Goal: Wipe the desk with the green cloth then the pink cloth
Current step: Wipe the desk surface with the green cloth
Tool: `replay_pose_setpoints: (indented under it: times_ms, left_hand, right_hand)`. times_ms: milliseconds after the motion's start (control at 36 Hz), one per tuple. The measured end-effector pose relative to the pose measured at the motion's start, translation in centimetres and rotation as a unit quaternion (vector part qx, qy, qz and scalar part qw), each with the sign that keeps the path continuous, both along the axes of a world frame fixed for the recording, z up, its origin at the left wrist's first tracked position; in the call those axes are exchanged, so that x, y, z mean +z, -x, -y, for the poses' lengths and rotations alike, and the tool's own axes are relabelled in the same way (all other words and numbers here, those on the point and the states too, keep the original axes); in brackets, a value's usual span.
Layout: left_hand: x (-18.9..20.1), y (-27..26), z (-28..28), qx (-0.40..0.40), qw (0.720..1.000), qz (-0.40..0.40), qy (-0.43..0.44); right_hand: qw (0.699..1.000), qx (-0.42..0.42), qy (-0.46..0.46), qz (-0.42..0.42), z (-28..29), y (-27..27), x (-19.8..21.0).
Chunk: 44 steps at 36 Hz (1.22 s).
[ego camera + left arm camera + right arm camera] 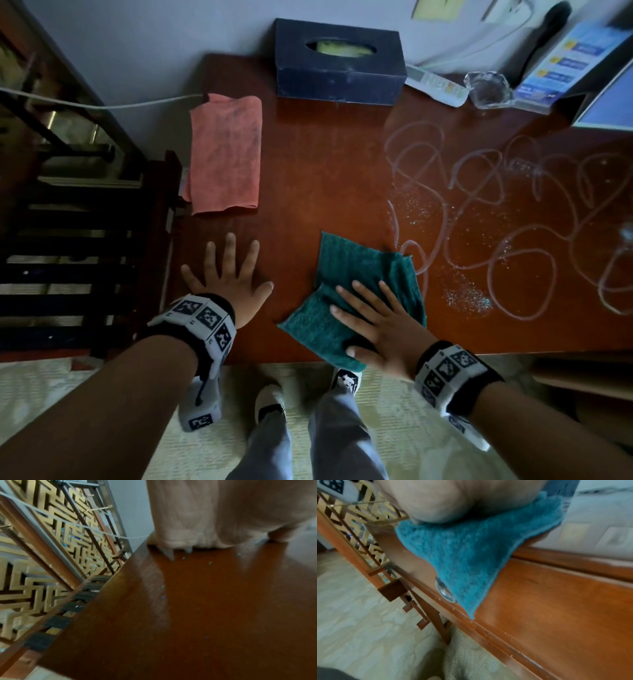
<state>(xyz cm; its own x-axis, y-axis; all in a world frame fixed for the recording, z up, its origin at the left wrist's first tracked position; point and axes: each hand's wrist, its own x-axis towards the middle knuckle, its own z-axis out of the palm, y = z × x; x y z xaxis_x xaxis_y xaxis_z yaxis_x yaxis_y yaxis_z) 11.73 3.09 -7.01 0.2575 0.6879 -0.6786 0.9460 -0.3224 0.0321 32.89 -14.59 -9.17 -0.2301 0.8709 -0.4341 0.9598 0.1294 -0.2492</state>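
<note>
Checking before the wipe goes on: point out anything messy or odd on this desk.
White looping scribbles and scattered specks cover the desk's right half, unwiped. The green cloth, flat under the right hand, has one corner hanging over the front edge. The pink cloth looks smudged.

Dim room, pale wall [144, 51] along the top, dark wooden rack [85, 246] at the left, light patterned floor [428, 428] along the bottom, gold lattice screen [51, 545] at the left.

Both hands, left [228, 274] and right [380, 325], lie flat, fingers spread.
</note>
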Motion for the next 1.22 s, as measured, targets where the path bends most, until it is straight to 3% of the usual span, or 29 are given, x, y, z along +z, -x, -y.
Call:
replay_pose_setpoints:
  times_ms: [111,250,361,611,833,1222]
  left_hand:
    - [1.3,-1.9,0.5,-0.010,0.996,0.010,-0.084]
    - [1.8,-5.1,1.3,-0.040,0.992,0.080,-0.087]
    - [1.4,-7.3,1.1,-0.071,0.988,0.100,-0.089]
    - [0.1,-10.2,-1.2,-0.100,0.989,0.082,-0.067]
    - [0.2,-13.4,-4.0,-0.109,0.986,0.098,-0.079]
    - [-1.8,-15.3,-4.5,-0.083,0.993,0.069,-0.057]
  right_hand:
    - [0.995,-0.077,-0.030,-0.051,0.8,0.3,1.3]
    - [0.967,-0.251,-0.037,-0.018,0.1,2.7,1.6]
    - [0.956,-0.293,-0.008,0.005,-0.9,3.2,0.5]
    - [0.970,-0.244,0.011,0.015,-0.9,1.3,0.0]
    - [0.988,-0.145,-0.039,0.043,-1.0,-2.0,-0.9]
    - [0.998,-0.003,-0.019,0.065,-2.7,-6.3,-0.8]
